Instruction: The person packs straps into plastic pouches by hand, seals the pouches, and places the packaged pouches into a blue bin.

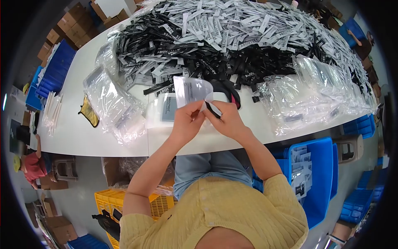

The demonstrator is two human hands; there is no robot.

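Above the near edge of the table, my two hands meet in front of my chest. My left hand (188,121) is closed, pinching the lower edge of a clear printed plastic bag (192,90) that stands up from the fingers. My right hand (229,118) is closed around a small black strip (213,109), its tip against the bag's corner. Just behind the hands, a grey printed card (168,108) lies on a white stack. A black item with a pink edge (228,92) rests behind my right hand, partly hidden.
A large heap of black and white packets labelled ABOUTYES (224,31) covers the table's far side. Clear bags are piled left (110,97) and right (319,95). A blue bin (321,199) and a yellow crate (110,203) stand below the table. Another person (33,168) is far left.
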